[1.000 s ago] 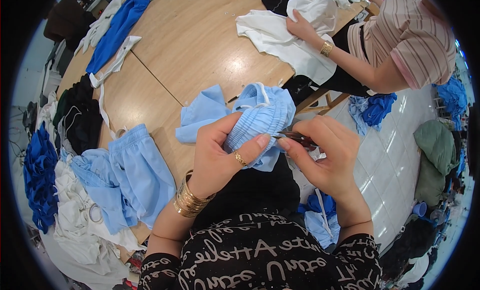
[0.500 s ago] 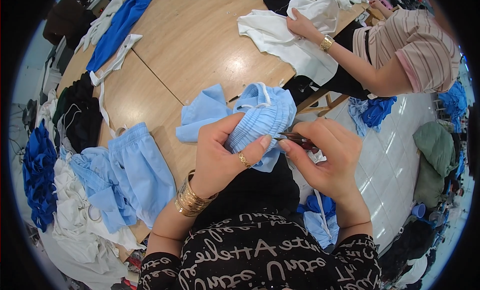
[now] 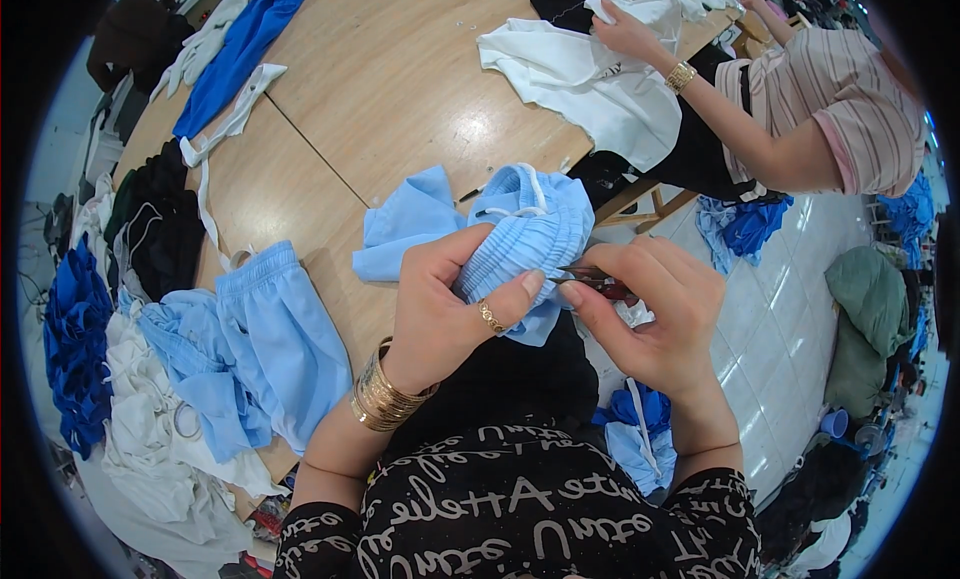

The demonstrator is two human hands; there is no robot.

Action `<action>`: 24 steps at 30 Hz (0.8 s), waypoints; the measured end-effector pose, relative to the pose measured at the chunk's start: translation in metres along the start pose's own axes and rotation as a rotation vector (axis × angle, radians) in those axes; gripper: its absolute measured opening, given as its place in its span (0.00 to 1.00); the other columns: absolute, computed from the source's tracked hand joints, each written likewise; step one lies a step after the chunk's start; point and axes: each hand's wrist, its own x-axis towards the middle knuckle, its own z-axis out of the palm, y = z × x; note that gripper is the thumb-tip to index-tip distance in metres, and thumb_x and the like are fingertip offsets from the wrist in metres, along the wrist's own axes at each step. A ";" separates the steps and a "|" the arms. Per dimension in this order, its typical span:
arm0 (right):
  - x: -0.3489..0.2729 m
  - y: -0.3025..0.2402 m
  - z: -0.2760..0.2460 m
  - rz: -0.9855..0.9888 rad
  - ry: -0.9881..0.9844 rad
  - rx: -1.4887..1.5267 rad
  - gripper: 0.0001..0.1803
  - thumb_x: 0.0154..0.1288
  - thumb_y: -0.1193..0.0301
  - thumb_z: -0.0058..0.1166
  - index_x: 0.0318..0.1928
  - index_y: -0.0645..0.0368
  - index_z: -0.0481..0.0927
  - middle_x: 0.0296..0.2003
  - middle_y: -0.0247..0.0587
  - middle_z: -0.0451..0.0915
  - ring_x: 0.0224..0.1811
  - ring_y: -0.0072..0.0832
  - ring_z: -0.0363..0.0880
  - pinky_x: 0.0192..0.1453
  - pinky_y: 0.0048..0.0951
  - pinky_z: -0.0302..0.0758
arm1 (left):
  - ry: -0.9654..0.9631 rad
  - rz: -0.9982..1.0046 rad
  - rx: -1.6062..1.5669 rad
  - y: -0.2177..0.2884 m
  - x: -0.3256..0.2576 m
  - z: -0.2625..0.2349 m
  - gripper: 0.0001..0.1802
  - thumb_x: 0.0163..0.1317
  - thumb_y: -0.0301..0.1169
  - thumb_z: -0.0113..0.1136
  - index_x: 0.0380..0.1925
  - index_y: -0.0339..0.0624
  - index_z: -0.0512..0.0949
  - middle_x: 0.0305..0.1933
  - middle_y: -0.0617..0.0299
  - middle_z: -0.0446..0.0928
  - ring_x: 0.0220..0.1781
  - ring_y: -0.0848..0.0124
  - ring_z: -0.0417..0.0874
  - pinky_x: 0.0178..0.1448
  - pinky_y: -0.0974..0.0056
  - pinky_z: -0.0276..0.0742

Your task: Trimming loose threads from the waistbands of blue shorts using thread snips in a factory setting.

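Note:
My left hand (image 3: 452, 304) is closed around the gathered elastic waistband of light blue shorts (image 3: 530, 241), thumb pressed on the front. A white drawstring (image 3: 535, 191) loops out of the waistband's top. In my right hand (image 3: 660, 314) is a pair of small dark thread snips (image 3: 592, 274), pinched between thumb and fingers. Their tips touch or nearly touch the waistband's right edge beside my left thumb; whether the blades are apart is too small to tell. Part of the shorts rests on the wooden table (image 3: 370, 89) beyond my left hand.
More light blue shorts (image 3: 285, 334) lie at the table's left edge, beside white (image 3: 150, 429) and dark blue cloth (image 3: 78, 349). Across the table at the right, a co-worker (image 3: 800, 109) handles a white garment (image 3: 590, 84). Blue cloth (image 3: 755, 224) lies on the tiled floor.
My hands and the shorts have hardly moved; the snips have shifted slightly. The co-worker's hand has moved up and to the right, with the white garment lying flatter.

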 end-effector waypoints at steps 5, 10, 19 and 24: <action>0.000 0.003 0.000 -0.012 -0.010 0.032 0.09 0.43 0.71 0.64 0.25 0.54 0.76 0.17 0.28 0.73 0.17 0.25 0.70 0.19 0.23 0.63 | -0.015 -0.024 -0.031 -0.001 -0.001 -0.001 0.14 0.50 0.30 0.62 0.35 0.32 0.78 0.26 0.65 0.77 0.26 0.83 0.73 0.29 0.77 0.69; 0.002 0.003 0.002 0.265 -0.141 0.396 0.10 0.49 0.71 0.63 0.26 0.60 0.75 0.17 0.31 0.73 0.17 0.18 0.68 0.20 0.18 0.62 | -0.038 -0.024 -0.032 -0.001 0.001 -0.004 0.14 0.50 0.30 0.62 0.36 0.32 0.77 0.27 0.65 0.77 0.26 0.83 0.73 0.30 0.77 0.69; -0.001 0.009 0.003 0.506 -0.266 0.639 0.13 0.53 0.66 0.62 0.27 0.61 0.73 0.16 0.27 0.69 0.19 0.12 0.64 0.23 0.17 0.61 | -0.047 0.023 0.138 0.001 0.003 -0.004 0.13 0.53 0.31 0.63 0.35 0.35 0.77 0.27 0.66 0.76 0.28 0.82 0.71 0.32 0.74 0.68; -0.003 0.016 0.007 0.501 -0.303 0.581 0.16 0.54 0.67 0.62 0.22 0.60 0.68 0.17 0.23 0.62 0.22 0.10 0.57 0.23 0.16 0.54 | -0.119 -0.020 0.109 -0.008 0.000 -0.008 0.13 0.54 0.31 0.62 0.36 0.34 0.76 0.29 0.65 0.76 0.30 0.81 0.71 0.34 0.74 0.68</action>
